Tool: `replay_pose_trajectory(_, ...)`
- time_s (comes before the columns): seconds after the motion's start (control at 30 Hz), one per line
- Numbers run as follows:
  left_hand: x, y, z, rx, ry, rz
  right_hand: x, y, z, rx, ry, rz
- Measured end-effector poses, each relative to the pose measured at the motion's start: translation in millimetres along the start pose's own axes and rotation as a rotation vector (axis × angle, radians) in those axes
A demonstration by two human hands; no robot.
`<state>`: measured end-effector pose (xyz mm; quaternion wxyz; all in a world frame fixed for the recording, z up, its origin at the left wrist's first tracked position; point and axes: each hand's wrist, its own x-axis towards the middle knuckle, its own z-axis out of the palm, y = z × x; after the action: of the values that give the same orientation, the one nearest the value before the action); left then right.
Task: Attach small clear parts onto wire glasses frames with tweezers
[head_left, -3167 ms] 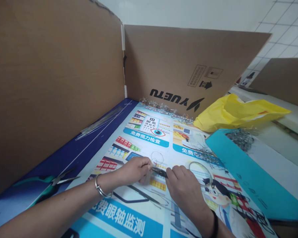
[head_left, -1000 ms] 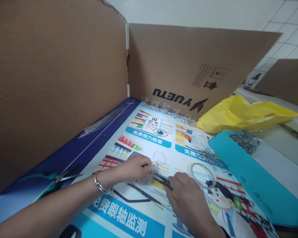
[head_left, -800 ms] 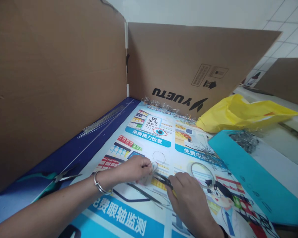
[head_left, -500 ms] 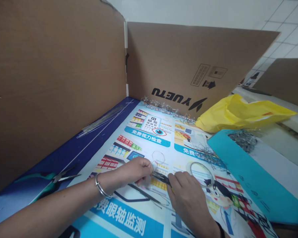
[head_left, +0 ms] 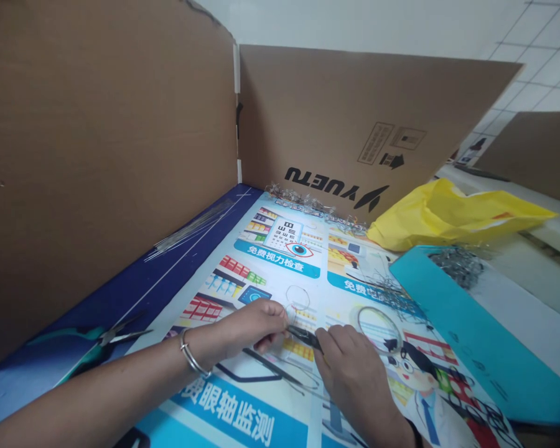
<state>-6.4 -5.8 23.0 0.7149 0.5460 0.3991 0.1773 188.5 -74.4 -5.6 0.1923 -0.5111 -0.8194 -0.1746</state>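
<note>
Two pliers (head_left: 303,336) (head_left: 104,339), one bangle (head_left: 190,360), one yellow bag (head_left: 462,214).

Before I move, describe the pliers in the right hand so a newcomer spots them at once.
Over the poster, in front of the YUETU cardboard panel, find the right hand. Dark pliers jut from it toward the left hand. Unlike the teal-handled pliers lying at far left, these are held.
</note>
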Motion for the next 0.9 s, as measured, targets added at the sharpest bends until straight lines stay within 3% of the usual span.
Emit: replay_pose_trajectory(0.9, -1.5, 1.4, 1.6, -0.015, 0.020, 0.011, -4.5, 2.3, 5.0, -0.026, -0.028, -0.036)
